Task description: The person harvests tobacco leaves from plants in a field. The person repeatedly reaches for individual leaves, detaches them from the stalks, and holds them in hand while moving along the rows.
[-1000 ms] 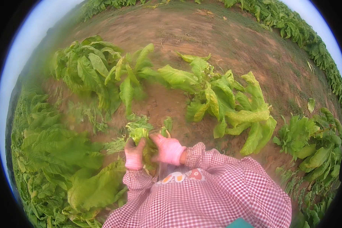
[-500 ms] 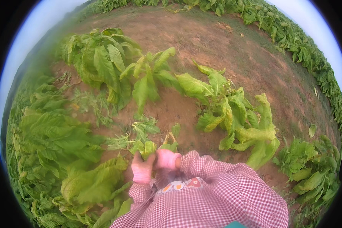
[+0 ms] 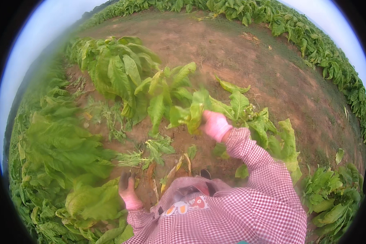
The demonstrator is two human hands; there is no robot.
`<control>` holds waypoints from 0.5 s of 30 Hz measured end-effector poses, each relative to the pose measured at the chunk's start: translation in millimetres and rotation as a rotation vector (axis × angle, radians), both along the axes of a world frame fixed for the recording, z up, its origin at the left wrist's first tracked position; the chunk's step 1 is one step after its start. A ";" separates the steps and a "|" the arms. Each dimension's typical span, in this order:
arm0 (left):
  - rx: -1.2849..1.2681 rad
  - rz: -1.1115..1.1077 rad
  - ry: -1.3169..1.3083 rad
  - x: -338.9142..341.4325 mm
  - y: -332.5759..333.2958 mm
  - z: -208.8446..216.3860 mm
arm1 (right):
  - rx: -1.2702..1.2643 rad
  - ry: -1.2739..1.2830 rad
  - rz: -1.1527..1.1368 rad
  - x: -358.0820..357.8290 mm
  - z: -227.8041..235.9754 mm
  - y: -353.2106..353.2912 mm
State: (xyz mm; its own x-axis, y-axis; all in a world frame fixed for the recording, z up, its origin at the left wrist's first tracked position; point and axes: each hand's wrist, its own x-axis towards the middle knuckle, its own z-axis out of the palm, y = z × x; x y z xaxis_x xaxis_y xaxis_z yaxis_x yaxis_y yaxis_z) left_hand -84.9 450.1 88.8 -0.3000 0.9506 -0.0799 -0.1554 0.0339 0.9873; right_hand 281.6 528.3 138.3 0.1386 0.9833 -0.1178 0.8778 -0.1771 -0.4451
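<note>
The bunch of green leaves [image 3: 194,114] is near the middle of the scene, above the ground, and it looks blurred. The person's right hand [image 3: 214,123] is clamped on it from the right side, while the leaf blades spread toward the left and the far side. Probably this grip at one end keeps the leaves together and leaves the broad blades free from crushing; the exact place of the fingertips cannot be told.

The left hand [image 3: 128,189] is well apart from the right one, low at the near left. It seems to hold nothing, and its fingers point away from the body, just beside a large yellow-green leaf [image 3: 91,199]. Both wrists have pink cuffs, and the sleeves are checked.

Between the hands, loose green sprigs [image 3: 159,147] and a yellowed leaf [image 3: 173,173] lie on the ground, perhaps simply dropped there. Just beyond the held bunch, to the left, is a leafy clump [image 3: 118,71]; another clump [image 3: 288,140] is to the right, partly behind the right arm. Whether these are rooted or laid down is not clear.

The ground is brown bare soil [image 3: 227,49], with some thin green growth. This is an outdoor field: dense plants [image 3: 61,142] fill the left side, a crop row [image 3: 252,12] curves along the far edge, and pale sky [image 3: 32,53] shows at the rim.
</note>
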 end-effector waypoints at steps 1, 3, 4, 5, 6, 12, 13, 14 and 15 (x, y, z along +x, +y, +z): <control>-0.055 0.008 -0.006 -0.9 0.2 -5.5 | 0.013 0.006 -0.084 24.2 24.6 8.4; -0.129 -0.007 0.090 5.5 -1.1 -19.4 | 0.035 0.031 -0.303 86.6 36.0 44.9; -0.162 -0.061 0.113 18.8 0.9 -17.9 | 0.082 -0.016 -0.429 138.0 23.2 59.3; -0.197 -0.102 0.147 28.4 1.8 -17.3 | 0.176 0.138 -0.625 161.8 38.2 51.9; -0.216 -0.134 0.160 35.9 3.6 -25.7 | 0.131 -0.062 -0.689 192.2 39.1 44.8; -0.280 -0.197 0.134 76.4 5.5 -32.9 | -0.474 0.006 -0.699 258.0 -44.7 -19.9; -0.305 -0.178 0.153 84.0 9.0 -27.4 | -0.570 0.082 -0.817 255.8 -78.3 -28.0; -0.315 -0.204 0.196 92.7 15.0 -24.5 | -0.646 0.008 -0.707 271.7 -129.1 -42.0; -0.325 -0.221 0.243 97.4 21.0 -22.1 | -0.728 -0.169 -0.388 282.8 -175.9 -50.9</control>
State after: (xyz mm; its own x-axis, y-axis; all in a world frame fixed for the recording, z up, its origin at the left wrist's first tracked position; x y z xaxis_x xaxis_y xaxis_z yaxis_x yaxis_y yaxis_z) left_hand 12.5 471.1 66.7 -0.1400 0.9310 -0.3370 0.1255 0.3543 0.9267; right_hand 564.4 477.4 -37.6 0.5239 0.5485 -0.6517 0.7398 -0.6722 0.0289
